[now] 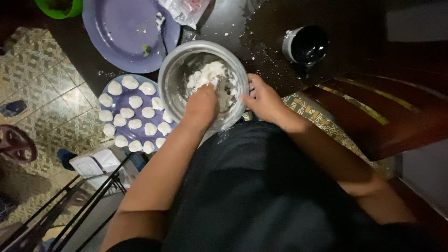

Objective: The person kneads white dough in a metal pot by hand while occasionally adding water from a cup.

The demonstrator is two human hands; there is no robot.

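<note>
- Head view: the white dough lies in the metal bowl on the dark table, just beyond the left hand.
- The left hand reaches down into the bowl, fingers buried in dough; how tight its grip is cannot be told.
- The right hand clasps the bowl's rim, forearm angled inward.
- Just left, a purple plate holds shaped dough pieces.

Shiny metal bowl, soft white dough.
</note>
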